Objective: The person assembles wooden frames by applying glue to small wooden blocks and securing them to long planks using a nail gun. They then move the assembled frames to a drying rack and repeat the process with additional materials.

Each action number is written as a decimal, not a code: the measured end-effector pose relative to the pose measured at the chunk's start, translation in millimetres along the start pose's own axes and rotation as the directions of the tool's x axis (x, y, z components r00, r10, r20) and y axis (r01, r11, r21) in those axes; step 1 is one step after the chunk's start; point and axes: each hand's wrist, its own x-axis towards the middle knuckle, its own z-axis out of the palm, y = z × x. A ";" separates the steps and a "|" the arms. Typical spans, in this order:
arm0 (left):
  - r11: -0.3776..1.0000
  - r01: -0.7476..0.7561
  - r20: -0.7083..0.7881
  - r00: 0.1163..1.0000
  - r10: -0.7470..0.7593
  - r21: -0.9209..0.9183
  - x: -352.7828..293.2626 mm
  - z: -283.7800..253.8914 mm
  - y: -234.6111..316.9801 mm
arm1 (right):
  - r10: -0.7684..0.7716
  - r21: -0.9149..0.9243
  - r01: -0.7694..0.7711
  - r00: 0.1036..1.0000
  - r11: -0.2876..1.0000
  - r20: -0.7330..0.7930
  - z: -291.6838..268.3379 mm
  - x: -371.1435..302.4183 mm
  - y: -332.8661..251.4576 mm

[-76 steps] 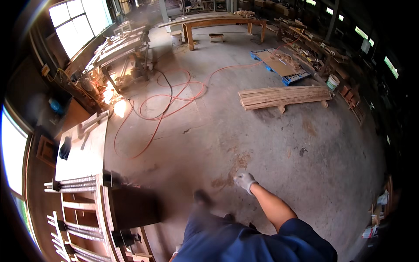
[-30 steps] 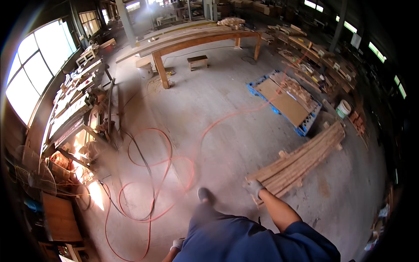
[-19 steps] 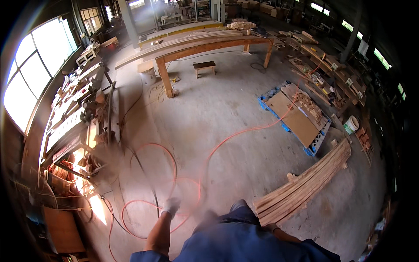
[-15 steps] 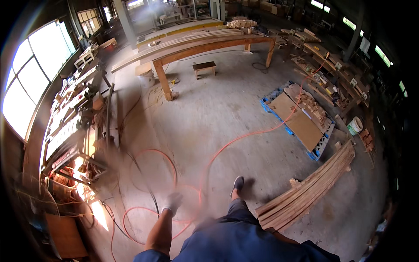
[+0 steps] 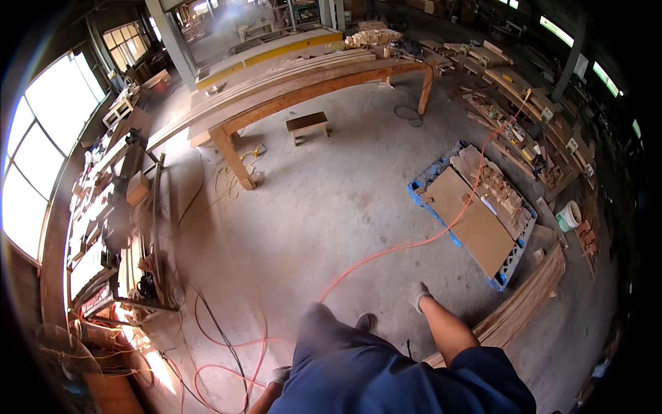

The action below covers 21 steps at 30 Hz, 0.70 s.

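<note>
My right hand (image 5: 418, 297), in a pale work glove, hangs out over the concrete floor with its fingers loosely apart and nothing in it. A stack of long rough planks (image 5: 527, 297) lies beside that arm, not touched by the hand. My left hand (image 5: 279, 375), also gloved, is low beside my body, close to an orange hose (image 5: 264, 345) on the floor. Its fingers are small and partly hidden, so I cannot make out their pose. My legs are in mid-stride, with one shoe (image 5: 366, 321) showing.
A long wooden workbench (image 5: 310, 81) bearing boards spans the far side, with a small stool (image 5: 307, 124) before it. On the right, a blue pallet (image 5: 441, 207) carries brown sheets and wood pieces. A cluttered rack (image 5: 103, 228) lines the left, and a white bucket (image 5: 569, 217) stands far right.
I have stepped forward, and the bench and pallet have shifted in view. My left hand has swung back towards my body, while my right hand has swung forward into sight.
</note>
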 end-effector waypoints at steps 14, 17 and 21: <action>0.773 -0.491 0.317 0.867 0.385 0.403 273.0 -64.3 289.7 | 0.081 0.436 -0.075 0.997 0.897 0.005 -39.5 193.9 -58.1; 0.926 -0.310 0.288 0.926 0.244 0.214 339.6 -81.8 395.7 | 0.439 0.361 -0.654 0.733 0.665 0.520 -38.5 169.7 -9.4; 0.959 -0.237 0.285 0.940 0.186 0.155 423.8 -138.9 562.0 | 0.485 0.511 -0.706 0.708 0.490 0.514 -79.1 161.7 -64.1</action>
